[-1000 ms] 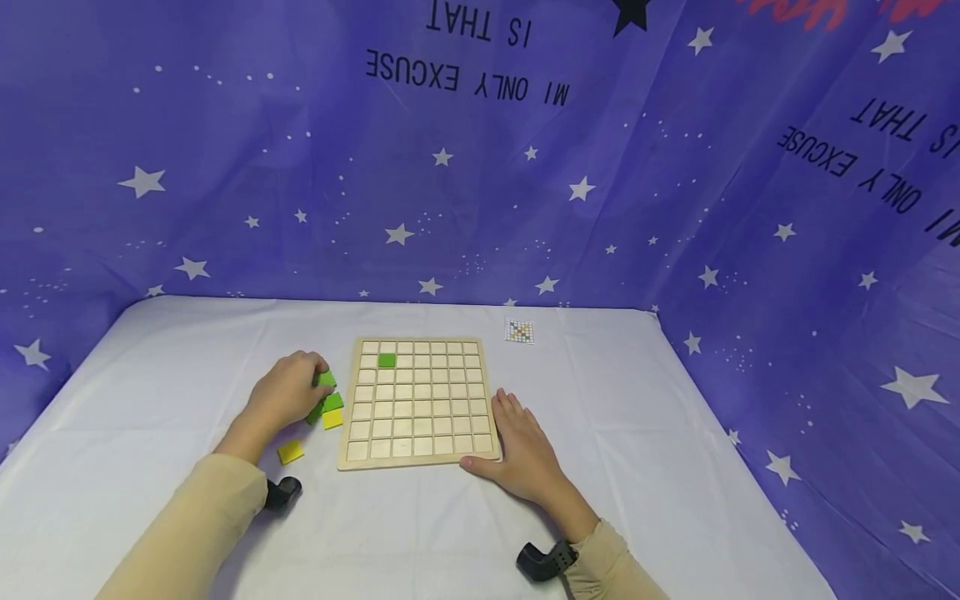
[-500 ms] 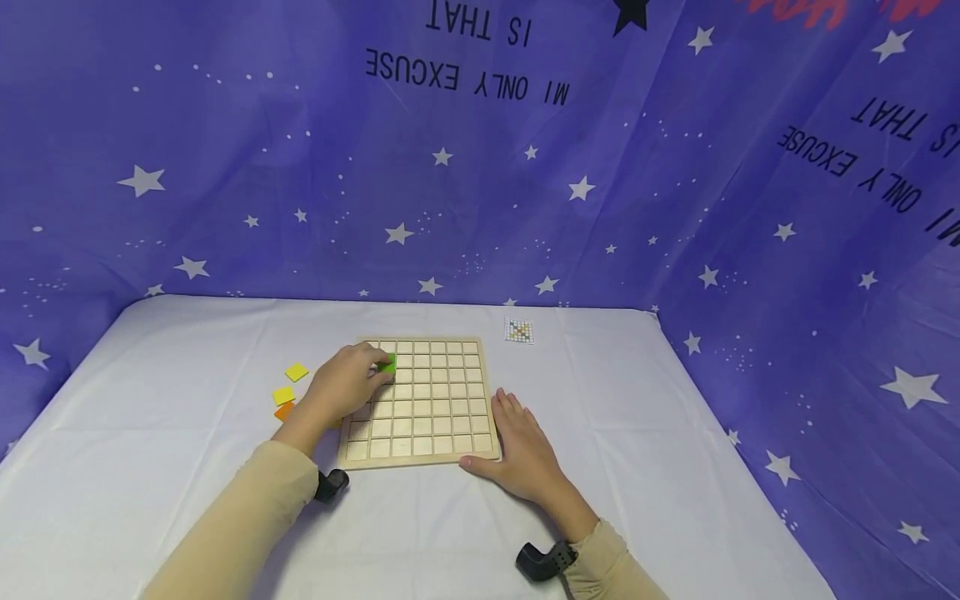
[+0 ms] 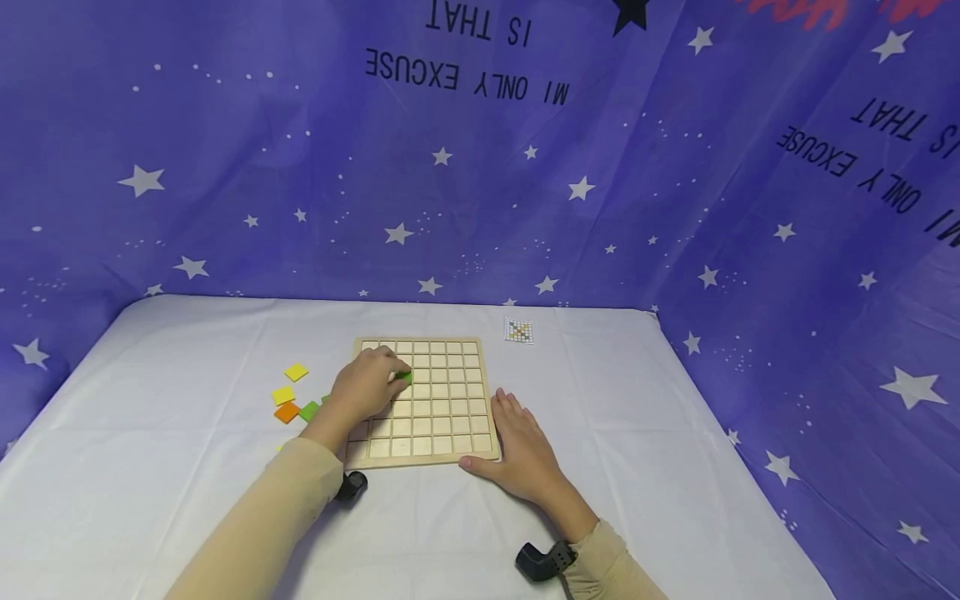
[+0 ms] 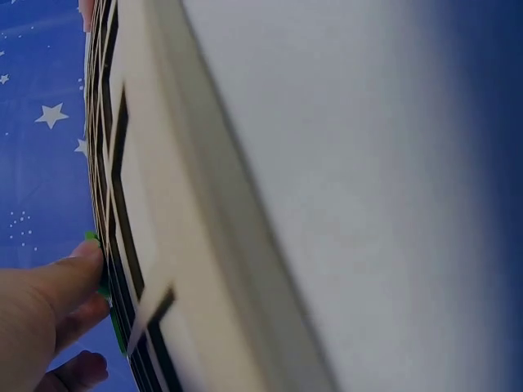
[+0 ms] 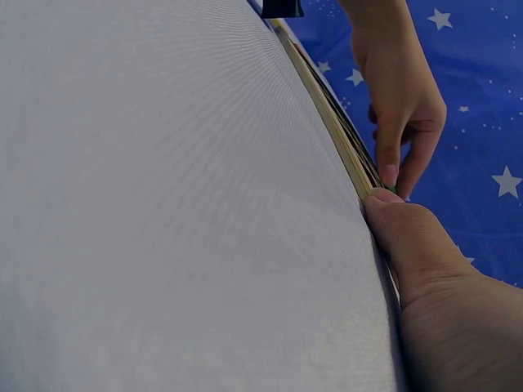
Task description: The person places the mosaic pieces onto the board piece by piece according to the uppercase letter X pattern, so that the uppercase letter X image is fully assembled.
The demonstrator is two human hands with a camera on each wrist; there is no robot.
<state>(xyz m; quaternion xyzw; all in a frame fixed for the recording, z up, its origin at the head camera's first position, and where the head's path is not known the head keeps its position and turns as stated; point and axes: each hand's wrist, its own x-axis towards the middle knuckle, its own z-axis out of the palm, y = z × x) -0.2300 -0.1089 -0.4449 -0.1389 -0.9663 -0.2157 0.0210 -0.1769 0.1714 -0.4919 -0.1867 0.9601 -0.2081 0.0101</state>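
Observation:
My left hand is over the upper left part of a wooden grid board, pinching a green square tile between thumb and fingers at a cell in the third row. The left wrist view shows the thumb on this tile, right at the grid, with a second bit of green below it. The green tile seen earlier in the second row is hidden by the hand. My right hand rests along the board's right edge, fingers straight, its thumb on the near right corner.
Left of the board lie yellow tiles, an orange tile and a green tile, others partly covered by my left arm. Beyond the board's far right corner lies a small card with a coloured grid pattern. A white cloth covers the table.
My left hand has gone from the loose tiles on the left onto the board with a green tile, then slightly right and nearer. The right hand has stayed at the board's edge.

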